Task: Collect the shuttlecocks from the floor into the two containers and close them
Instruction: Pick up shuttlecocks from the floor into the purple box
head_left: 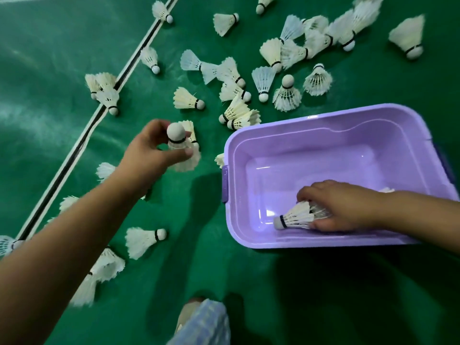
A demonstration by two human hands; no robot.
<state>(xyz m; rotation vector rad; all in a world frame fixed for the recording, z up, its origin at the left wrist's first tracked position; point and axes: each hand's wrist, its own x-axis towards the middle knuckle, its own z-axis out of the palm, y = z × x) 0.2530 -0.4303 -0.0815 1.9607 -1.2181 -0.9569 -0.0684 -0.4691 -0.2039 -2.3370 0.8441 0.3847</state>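
1. Nearest, the left forearm reaches out; left hand (151, 150) pinches an upright shuttlecock (180, 148), cork up, between thumb and fingers
2. Right hand (346, 207) inside the purple container (249, 145), fingers curled round a second shuttlecock (296, 216), cork pointing away from the fingertips
3. Green court floor (49, 70) with a boundary line (82, 143); loose shuttlecocks (286, 95) scattered beyond the fingers
4. Blurred checked cloth (206, 324) is cut off at the bottom edge
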